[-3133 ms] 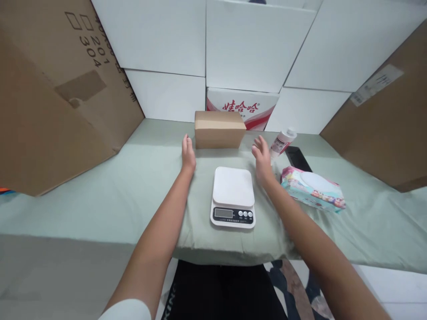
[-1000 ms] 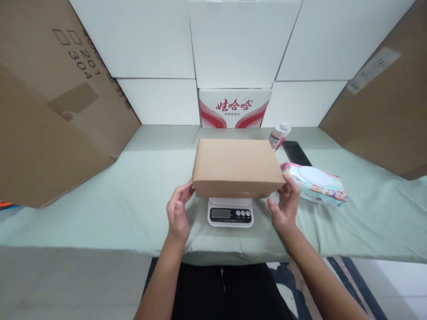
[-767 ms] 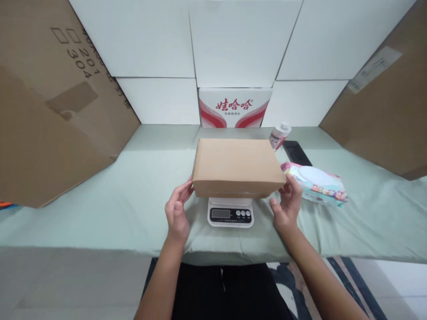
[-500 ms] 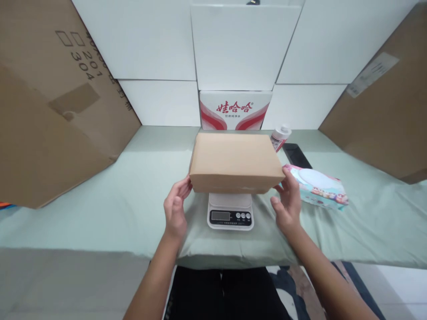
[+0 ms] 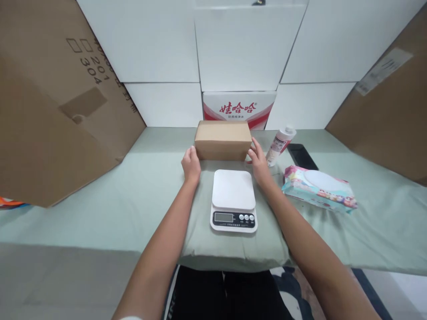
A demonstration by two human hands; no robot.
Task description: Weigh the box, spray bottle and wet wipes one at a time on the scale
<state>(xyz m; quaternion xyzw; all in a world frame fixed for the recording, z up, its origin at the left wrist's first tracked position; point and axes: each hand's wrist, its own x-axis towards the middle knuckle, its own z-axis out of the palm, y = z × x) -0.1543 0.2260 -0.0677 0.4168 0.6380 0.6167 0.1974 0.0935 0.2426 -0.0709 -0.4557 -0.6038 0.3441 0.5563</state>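
A plain brown cardboard box (image 5: 223,149) sits at the back of the table, just behind the kitchen scale. My left hand (image 5: 191,164) grips its left end, and my right hand (image 5: 258,158) holds the right end with the fingers against the side. Between my forearms lies the white kitchen scale (image 5: 233,191), its bare platform fully visible. The scale's display looks blank, with several buttons beside it.
A white and pink bottle (image 5: 280,144) stands right of my right hand. Beyond it are a black tray (image 5: 303,156) and a wipes pack (image 5: 320,189). Large cartons flank the left (image 5: 66,111) and right (image 5: 387,106). A red-and-white carton (image 5: 238,106) is behind the box.
Both hands have carried the cardboard box away from me, from above the scale to the back of the table. The scale's platform and more of the bottle have come into view.
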